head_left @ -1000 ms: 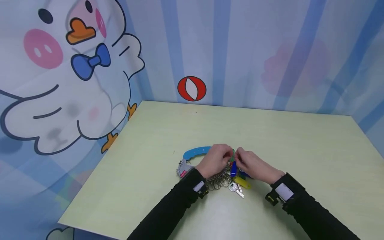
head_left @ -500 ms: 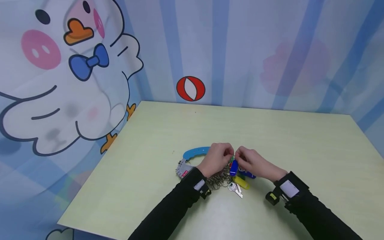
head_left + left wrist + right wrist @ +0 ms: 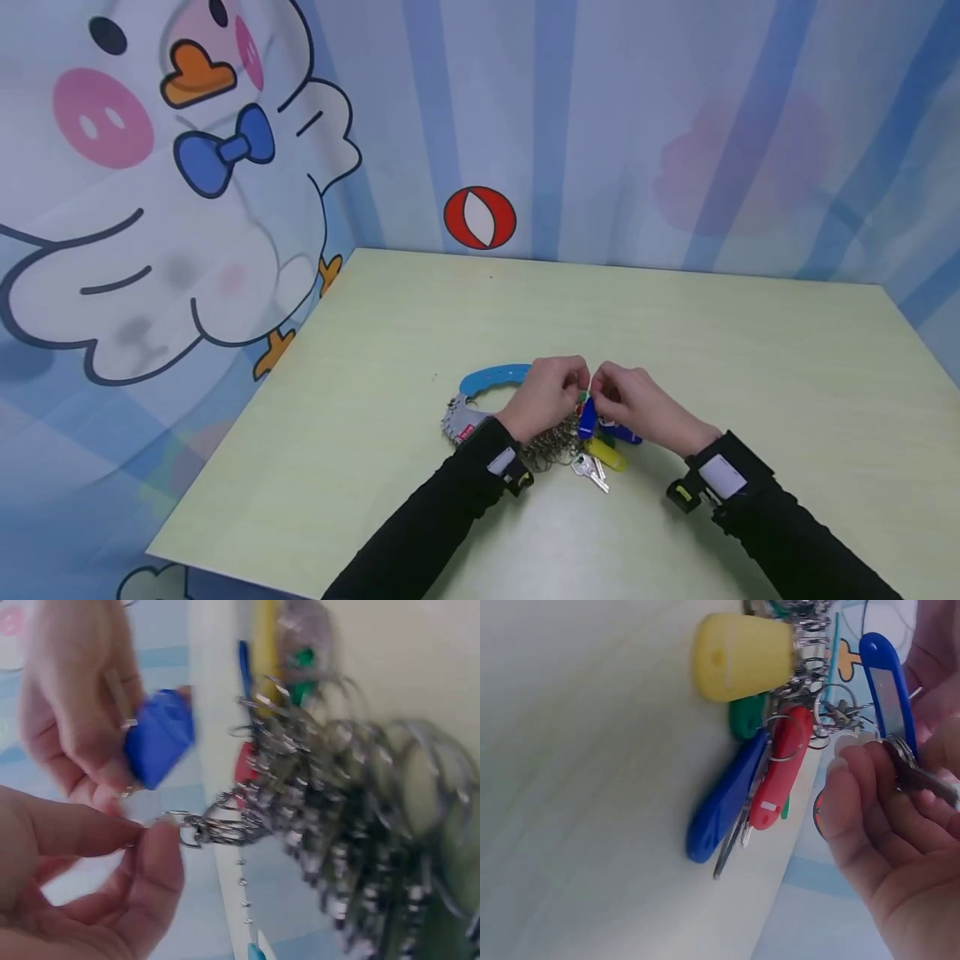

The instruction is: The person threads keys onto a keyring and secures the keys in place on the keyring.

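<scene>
My left hand [image 3: 549,396] pinches a thin metal ring [image 3: 187,825] between thumb and fingertip, at the end of a linked bunch of metal rings [image 3: 330,802]. Close to its right, my right hand [image 3: 648,408] grips a blue key tag [image 3: 889,694] together with a key [image 3: 922,778]. Whether the tag's ring is joined to the bunch, I cannot tell. Below the hands, a yellow tag [image 3: 606,454] and silver keys [image 3: 589,471] lie on the table. The right wrist view also shows a red tag [image 3: 781,769], a green tag [image 3: 746,716] and another blue tag [image 3: 724,802].
A curved blue and grey band [image 3: 491,380] lies left of my left hand, partly hidden by it. The pale table [image 3: 315,467] extends around the hands. A printed backdrop [image 3: 615,133] stands behind its far edge.
Both hands stay close together at the bunch, and the right hand has shifted slightly to the right. The blue tag between them has moved a little. The band and yellow tag lie much as before.
</scene>
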Demonstrator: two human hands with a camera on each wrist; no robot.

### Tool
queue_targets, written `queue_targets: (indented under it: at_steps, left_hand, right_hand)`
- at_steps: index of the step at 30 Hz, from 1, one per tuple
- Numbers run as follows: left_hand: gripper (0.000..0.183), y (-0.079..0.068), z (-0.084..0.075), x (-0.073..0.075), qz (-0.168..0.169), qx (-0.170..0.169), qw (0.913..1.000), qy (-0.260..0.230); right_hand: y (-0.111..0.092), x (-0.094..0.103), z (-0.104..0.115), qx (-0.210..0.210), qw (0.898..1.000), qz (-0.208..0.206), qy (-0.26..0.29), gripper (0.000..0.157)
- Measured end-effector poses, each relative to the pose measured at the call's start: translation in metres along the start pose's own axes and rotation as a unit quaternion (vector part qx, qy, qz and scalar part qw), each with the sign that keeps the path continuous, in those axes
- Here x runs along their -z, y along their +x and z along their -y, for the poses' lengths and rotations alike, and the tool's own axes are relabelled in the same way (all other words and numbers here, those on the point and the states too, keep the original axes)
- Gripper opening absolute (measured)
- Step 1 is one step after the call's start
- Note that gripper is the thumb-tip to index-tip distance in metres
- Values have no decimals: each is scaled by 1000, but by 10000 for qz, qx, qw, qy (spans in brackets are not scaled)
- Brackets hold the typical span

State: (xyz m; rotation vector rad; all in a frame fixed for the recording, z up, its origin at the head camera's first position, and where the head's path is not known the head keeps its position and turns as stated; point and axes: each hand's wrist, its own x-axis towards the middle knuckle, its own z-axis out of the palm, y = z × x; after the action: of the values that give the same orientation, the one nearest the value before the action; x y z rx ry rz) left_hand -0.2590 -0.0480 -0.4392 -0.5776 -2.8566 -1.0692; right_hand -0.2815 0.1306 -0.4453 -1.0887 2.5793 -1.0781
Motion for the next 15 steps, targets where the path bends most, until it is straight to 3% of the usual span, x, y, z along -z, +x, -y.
queue_targets:
  at_steps: [5, 15]
  left_hand:
    - [13, -1, -2, 5, 167, 406, 9984, -357]
    - [13, 1, -3, 9, 530, 446, 9972, -284]
  right_hand:
    - [-1, -4, 2, 263, 9990, -320, -156, 5]
    - [-2, -9, 0, 416, 9968, -519, -447, 6]
